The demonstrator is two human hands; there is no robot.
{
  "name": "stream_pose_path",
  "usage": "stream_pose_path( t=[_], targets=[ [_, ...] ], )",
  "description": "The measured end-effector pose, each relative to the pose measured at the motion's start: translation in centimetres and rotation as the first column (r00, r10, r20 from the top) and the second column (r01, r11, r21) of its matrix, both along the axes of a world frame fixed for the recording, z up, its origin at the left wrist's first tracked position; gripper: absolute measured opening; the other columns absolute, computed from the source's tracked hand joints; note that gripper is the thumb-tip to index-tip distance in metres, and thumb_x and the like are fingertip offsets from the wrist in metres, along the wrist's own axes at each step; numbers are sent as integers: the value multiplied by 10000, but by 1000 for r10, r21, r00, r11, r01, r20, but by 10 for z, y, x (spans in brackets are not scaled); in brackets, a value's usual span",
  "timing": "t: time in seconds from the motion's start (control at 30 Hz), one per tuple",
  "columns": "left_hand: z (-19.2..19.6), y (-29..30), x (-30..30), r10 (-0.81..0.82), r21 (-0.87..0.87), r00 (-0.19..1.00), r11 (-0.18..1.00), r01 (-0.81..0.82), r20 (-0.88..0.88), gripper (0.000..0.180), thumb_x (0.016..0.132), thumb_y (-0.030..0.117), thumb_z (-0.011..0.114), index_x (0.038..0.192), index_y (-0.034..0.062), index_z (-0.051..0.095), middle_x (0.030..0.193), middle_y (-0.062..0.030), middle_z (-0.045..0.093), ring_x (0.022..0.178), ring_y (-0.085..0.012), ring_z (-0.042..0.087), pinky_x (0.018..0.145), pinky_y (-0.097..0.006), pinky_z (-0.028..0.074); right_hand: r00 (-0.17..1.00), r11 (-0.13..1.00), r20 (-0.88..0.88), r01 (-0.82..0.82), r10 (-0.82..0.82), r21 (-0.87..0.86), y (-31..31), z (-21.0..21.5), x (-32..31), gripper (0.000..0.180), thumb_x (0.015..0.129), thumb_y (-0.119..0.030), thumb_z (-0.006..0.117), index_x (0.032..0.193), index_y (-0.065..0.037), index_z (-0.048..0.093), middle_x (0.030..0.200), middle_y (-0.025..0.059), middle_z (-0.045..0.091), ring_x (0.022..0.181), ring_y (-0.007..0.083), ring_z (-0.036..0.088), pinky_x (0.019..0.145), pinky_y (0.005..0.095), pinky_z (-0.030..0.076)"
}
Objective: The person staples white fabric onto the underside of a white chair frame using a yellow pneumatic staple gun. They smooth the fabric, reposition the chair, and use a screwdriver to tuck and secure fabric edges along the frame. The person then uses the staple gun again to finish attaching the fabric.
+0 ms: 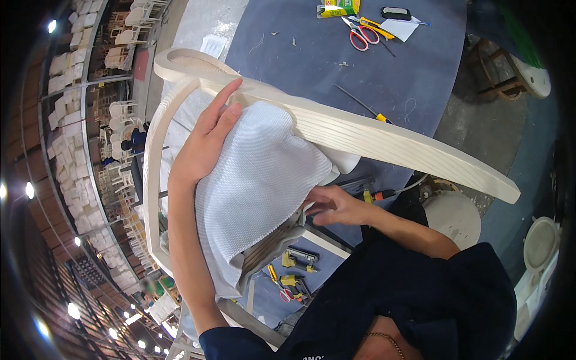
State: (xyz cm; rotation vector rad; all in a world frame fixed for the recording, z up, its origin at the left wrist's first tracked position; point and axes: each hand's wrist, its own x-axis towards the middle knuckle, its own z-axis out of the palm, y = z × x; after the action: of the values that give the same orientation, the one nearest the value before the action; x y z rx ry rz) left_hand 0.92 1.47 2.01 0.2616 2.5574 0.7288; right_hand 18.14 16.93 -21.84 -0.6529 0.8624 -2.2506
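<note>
A pale wooden chair frame (pixel 384 137) lies tilted on its side across the work table. Light grey-blue woven fabric (pixel 258 174) drapes over its seat part, with loose lower edges. My left hand (pixel 207 141) lies against the fabric, fingers stretched up onto the wooden rail, thumb and forefinger apart. At the fabric's right edge, my right hand (pixel 336 206) has its fingers bent around the cloth border; its fingertips are partly hidden. Beneath the fabric, a wavy brownish layer (pixel 273 249) shows along the open side.
On the blue-grey table (pixel 288 42) lie red-handled scissors (pixel 363 37), a yellow cutter (pixel 377 28), a yellow-handled screwdriver (pixel 363 103) and a black device (pixel 396 12). Staple guns (pixel 300 258) lie below the frame. A stool (pixel 510 75) stands right; stacked chairs (pixel 123 42) fill the left background.
</note>
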Motion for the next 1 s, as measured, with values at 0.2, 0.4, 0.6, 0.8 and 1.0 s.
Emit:
stream_pose_path(
  t=[0.2, 0.4, 0.6, 0.8, 1.0],
  targets=[
    [-2, 1, -8, -41, -4, 999, 999, 41, 20, 565, 1081, 425, 466, 1552, 116, 436, 1546, -174, 476, 1472, -310, 392, 1216, -373, 259, 751, 909, 632, 105, 193, -403, -13, 97, -23, 614, 1060, -434, 536, 1510, -43, 389, 1410, 124, 551, 1252, 264, 591, 1021, 430, 528],
    [-2, 5, -4, -57, -66, 998, 996, 58, 13, 599, 1079, 482, 424, 1564, 131, 417, 1556, -181, 465, 1464, -330, 408, 1207, -389, 281, 883, 907, 218, 385, -416, 169, -6, 60, -42, 505, 1061, -364, 572, 1405, 1, 520, 1259, 106, 639, 1150, 205, 611, 990, 354, 509],
    [9, 31, 16, -159, -299, 986, 944, 139, -44, 555, 1088, 469, 366, 1522, 134, 450, 1356, -302, 548, 1167, -493, 597, 1029, -496, 452, 866, 838, 19, 477, -499, 266, -3, 48, -59, 451, 1028, -325, 636, 1338, -1, 591, 1219, 139, 664, 1096, 257, 646, 950, 384, 517],
    [4, 43, 46, -320, -503, 910, 851, 154, -262, 545, 1093, 416, 292, 1518, 122, 464, 1392, -308, 496, 1045, -477, 646, 872, -503, 495, 820, 790, -40, 563, -571, 243, -4, 38, -59, 331, 996, -223, 684, 1251, -15, 646, 1117, 119, 697, 1030, 261, 665, 898, 385, 525],
    [5, 46, 72, -432, -669, 840, 734, 116, -329, 553, 992, 263, 576, 1521, 146, 465, 1400, -275, 482, 1131, -442, 610, 884, -496, 504, 768, 693, -291, 640, -570, 332, -2, 28, -61, 305, 977, -181, 709, 1231, -18, 660, 1035, 70, 709, 974, 166, 676, 805, 328, 542]
  ],
)
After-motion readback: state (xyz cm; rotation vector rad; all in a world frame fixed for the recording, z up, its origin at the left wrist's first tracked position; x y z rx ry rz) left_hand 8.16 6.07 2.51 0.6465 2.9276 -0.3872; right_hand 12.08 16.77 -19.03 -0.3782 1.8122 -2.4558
